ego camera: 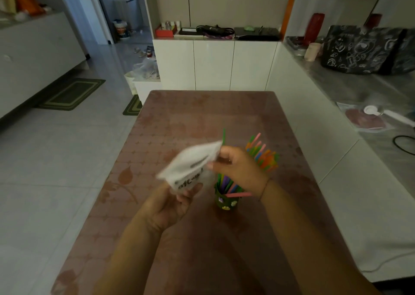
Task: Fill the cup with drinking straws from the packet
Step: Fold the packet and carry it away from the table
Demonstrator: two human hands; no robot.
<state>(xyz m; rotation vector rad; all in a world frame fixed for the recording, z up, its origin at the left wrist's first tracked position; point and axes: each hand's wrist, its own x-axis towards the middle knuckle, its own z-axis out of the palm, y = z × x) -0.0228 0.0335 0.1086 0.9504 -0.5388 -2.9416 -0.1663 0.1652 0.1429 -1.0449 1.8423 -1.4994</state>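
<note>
Straws [229, 185] already stand in my green cup [225, 201], low centre of frame on the table [179, 119]; one pink straw lies across its rim. My right hand [241, 167] grips a bundle directly above the cup, fingers closed around it. My left hand [174, 201] pinches the white packet [190, 162], apparently emptied.

Risk: releasing the bundle off-centre may scatter straws across the table or tip the light cup. The crosswise straw may block entry. The packet, just beside the cup, may brush it.

Surroundings: white cabinets at upper frame, well apart; no obstruction.
</note>
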